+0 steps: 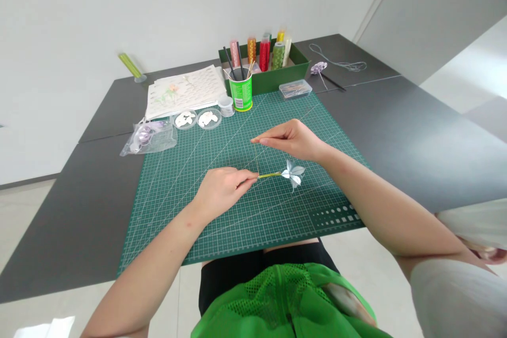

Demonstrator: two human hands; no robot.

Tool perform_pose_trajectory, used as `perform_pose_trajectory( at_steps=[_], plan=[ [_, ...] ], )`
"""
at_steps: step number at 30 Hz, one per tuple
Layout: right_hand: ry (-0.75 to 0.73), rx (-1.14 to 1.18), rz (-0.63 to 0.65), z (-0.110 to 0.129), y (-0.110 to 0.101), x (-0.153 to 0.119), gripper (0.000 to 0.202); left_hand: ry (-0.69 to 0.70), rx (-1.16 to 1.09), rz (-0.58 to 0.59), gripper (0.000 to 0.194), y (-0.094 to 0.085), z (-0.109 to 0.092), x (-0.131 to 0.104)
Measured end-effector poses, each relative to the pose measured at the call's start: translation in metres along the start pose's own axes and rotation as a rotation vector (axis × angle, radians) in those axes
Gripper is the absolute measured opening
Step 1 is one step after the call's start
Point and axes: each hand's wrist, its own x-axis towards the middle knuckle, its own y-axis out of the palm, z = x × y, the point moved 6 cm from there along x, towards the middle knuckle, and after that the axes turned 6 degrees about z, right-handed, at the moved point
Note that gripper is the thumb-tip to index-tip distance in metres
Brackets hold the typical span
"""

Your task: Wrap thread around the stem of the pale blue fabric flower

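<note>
My left hand pinches the end of a yellow-green stem above the cutting mat. At the stem's right end is a pale blue-white artificial flower with pointed petals. My right hand is raised a little farther back, its thumb and fingertips closed on a thin thread. The thread runs down from those fingertips to the stem beside my left fingertips. Both hands are over the green gridded cutting mat.
At the back stand a green box of thread spools, a green can of tools and a clear case. Two dishes of white pieces, a plastic bag and paper sheets lie left. A purple flower lies back right.
</note>
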Motion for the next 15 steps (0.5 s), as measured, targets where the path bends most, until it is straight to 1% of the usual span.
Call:
perform_pose_trajectory(
  at_steps=[6,12,15],
  plan=[
    [0.033,-0.044,0.060,-0.012,0.005,0.002,0.027,0.044,-0.063,-0.066,0.018,-0.004,-0.004,-0.001],
    [0.089,-0.036,0.154,-0.028,0.010,0.005,0.031,0.080,-0.057,-0.209,0.014,-0.015,-0.008,-0.004],
    [0.118,-0.033,0.205,-0.036,0.015,0.005,0.032,0.061,-0.039,-0.285,0.014,-0.022,-0.008,-0.005]
  ],
)
